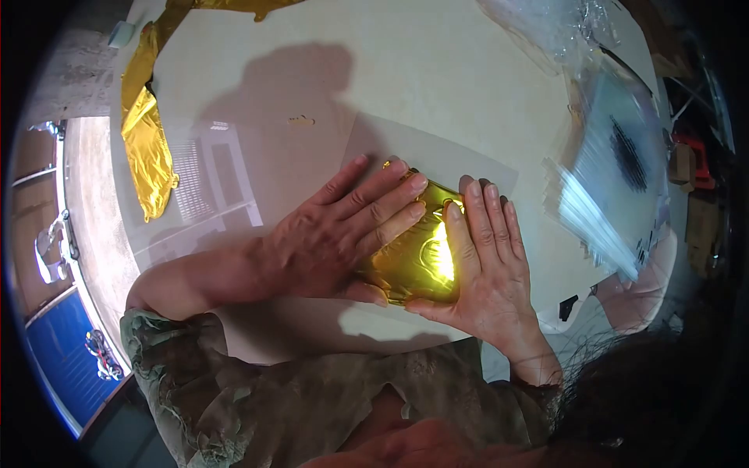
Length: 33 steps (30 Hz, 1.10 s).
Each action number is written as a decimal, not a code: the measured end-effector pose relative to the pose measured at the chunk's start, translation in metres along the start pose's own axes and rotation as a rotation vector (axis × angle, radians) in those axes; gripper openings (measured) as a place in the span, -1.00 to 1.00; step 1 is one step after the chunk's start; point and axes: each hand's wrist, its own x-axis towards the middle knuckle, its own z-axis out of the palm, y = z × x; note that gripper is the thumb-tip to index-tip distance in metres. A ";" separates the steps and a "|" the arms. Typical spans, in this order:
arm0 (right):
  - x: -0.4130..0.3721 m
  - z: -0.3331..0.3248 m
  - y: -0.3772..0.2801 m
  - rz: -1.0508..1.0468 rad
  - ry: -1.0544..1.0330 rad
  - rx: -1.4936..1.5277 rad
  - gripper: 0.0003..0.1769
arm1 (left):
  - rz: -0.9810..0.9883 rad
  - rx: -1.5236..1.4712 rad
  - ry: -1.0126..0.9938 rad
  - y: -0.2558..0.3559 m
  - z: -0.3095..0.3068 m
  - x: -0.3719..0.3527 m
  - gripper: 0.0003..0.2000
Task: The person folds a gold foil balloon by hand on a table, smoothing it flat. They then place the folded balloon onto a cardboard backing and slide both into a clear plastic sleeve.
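Note:
A shiny gold foil packet lies flat on a pale table, near the edge closest to me. My left hand rests over its left side, fingers stretched out and slightly apart. Against its right side lies my right hand, flat, with the fingers extended and the thumb along the near edge. The palms hide parts of the foil. Beneath and beyond the packet is a flat translucent sheet.
Crumpled gold foil runs along the table's left and far edges. A stack of clear plastic sheets lies at the right, with crinkled clear plastic behind it. A small gold scrap lies mid-table.

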 end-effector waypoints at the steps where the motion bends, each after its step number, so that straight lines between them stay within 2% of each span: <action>1: 0.000 0.001 0.000 0.007 -0.015 -0.002 0.33 | 0.002 0.000 0.009 0.000 -0.001 0.000 0.03; 9: 0.000 0.002 0.000 -0.026 0.044 -0.030 0.32 | 0.035 0.059 0.068 -0.004 -0.004 -0.004 -0.04; 11: 0.000 0.001 -0.002 -0.041 0.046 -0.055 0.32 | 0.069 -0.071 0.132 -0.011 -0.008 -0.010 -0.19; 12: -0.001 0.002 -0.002 -0.036 0.040 -0.066 0.32 | 0.063 -0.053 0.146 -0.005 -0.005 -0.016 -0.19; 14: -0.002 0.003 -0.001 -0.060 0.052 -0.087 0.32 | -0.393 -0.794 0.535 0.010 -0.002 -0.029 -0.33; 15: -0.003 0.004 -0.001 -0.060 0.054 -0.099 0.32 | -0.386 -0.778 0.549 0.015 -0.006 -0.035 -0.33; 17: -0.004 0.004 -0.001 -0.070 0.067 -0.117 0.31 | -0.695 -0.648 0.499 0.027 -0.013 -0.046 -0.38; 19: -0.005 0.005 -0.002 -0.094 0.070 -0.135 0.30 | -0.685 -0.659 0.536 0.030 -0.009 -0.050 -0.37; 21: -0.006 0.006 -0.001 -0.092 0.077 -0.154 0.30 | -0.857 -0.798 0.523 0.030 -0.013 -0.043 -0.35; 22: -0.006 0.007 -0.001 -0.115 0.081 -0.160 0.30 | -0.862 -0.791 0.546 0.025 -0.016 -0.039 -0.35; 24: -0.007 0.009 0.000 -0.101 0.093 -0.167 0.28 | -1.005 -0.965 0.341 0.016 -0.023 -0.031 -0.40; 25: -0.007 0.008 0.000 -0.118 0.098 -0.168 0.28 | -1.010 -0.960 0.358 0.021 -0.027 -0.028 -0.40; 27: -0.007 0.009 -0.001 -0.092 0.090 -0.188 0.27 | -1.051 -0.938 0.189 0.033 -0.037 -0.022 -0.65; 29: -0.007 0.009 -0.001 -0.091 0.101 -0.185 0.27 | -0.987 -0.964 0.259 0.034 -0.018 -0.020 -0.66; 31: -0.008 0.009 -0.001 -0.076 0.110 -0.187 0.27 | -0.813 -0.973 0.411 0.032 -0.004 -0.016 -0.66; 33: -0.009 0.009 0.000 -0.082 0.108 -0.178 0.27 | -0.849 -1.021 0.420 0.040 -0.003 -0.013 -0.61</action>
